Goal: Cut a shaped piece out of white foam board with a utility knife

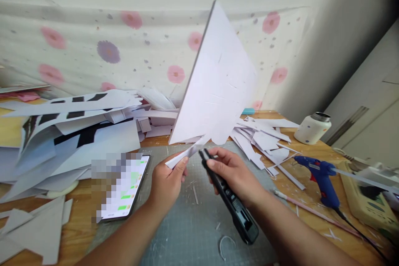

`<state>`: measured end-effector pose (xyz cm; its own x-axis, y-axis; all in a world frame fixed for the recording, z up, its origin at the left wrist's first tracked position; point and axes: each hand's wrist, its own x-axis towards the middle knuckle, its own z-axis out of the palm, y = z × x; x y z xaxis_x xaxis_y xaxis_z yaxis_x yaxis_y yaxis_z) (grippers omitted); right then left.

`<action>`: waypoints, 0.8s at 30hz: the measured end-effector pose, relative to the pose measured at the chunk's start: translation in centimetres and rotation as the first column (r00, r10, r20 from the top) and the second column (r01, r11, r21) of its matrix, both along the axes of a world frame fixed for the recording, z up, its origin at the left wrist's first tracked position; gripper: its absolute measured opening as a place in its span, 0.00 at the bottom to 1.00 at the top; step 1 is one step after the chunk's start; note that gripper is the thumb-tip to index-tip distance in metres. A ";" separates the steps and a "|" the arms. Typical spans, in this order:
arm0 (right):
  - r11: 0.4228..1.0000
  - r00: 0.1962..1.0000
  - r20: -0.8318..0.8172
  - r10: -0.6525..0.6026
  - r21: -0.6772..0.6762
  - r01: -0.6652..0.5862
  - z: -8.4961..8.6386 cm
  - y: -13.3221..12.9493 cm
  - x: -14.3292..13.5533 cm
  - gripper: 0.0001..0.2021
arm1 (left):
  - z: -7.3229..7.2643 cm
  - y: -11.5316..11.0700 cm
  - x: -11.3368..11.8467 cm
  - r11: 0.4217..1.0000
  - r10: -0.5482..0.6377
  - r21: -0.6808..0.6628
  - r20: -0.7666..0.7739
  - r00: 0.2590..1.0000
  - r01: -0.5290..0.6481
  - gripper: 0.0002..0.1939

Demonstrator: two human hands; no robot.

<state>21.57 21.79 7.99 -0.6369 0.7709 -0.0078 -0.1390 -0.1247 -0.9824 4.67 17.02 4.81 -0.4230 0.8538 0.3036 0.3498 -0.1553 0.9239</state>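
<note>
My left hand (171,178) pinches a narrow white strip (190,150) between thumb and fingers. The strip runs up to the lower edge of a large white foam board (215,79), which is raised at a slant over the mat. Whether strip and board are joined is unclear. In my right hand (232,168) is a black utility knife (232,201), its front end pointing up and left toward the strip. No blade can be made out. Both hands are above a grey cutting mat (183,232) scattered with thin offcuts.
A phone (131,187) lies left of the mat, near piled white sheets (99,145). White scraps (268,141), a white jar (313,128), a blue glue gun (322,178), a pink pencil (318,214) and a power strip (369,199) are on the right. A flowered cloth (149,50) hangs behind.
</note>
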 end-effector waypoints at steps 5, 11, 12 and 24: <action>0.993 0.992 0.059 -0.112 0.036 0.110 0.2 0.7 1.3 0.17 | 1.0 -0.7 0.3 1.000 -0.016 -0.014 -0.065 0.998 0.015 0.21; 0.842 0.901 0.384 -0.200 0.537 -0.042 1.0 0.3 1.9 0.18 | 1.2 -0.8 0.3 1.000 -0.004 0.001 -0.101 0.995 0.004 0.20; 0.775 0.862 0.444 -0.245 0.623 -0.101 1.3 0.3 2.0 0.18 | 1.0 -0.7 0.2 1.000 -0.002 0.007 -0.100 0.995 0.003 0.20; 0.508 0.542 0.757 -0.366 0.650 -0.565 5.6 -3.4 -0.8 0.17 | -1.2 0.2 -0.7 0.974 -0.070 0.204 -0.144 0.987 0.099 0.15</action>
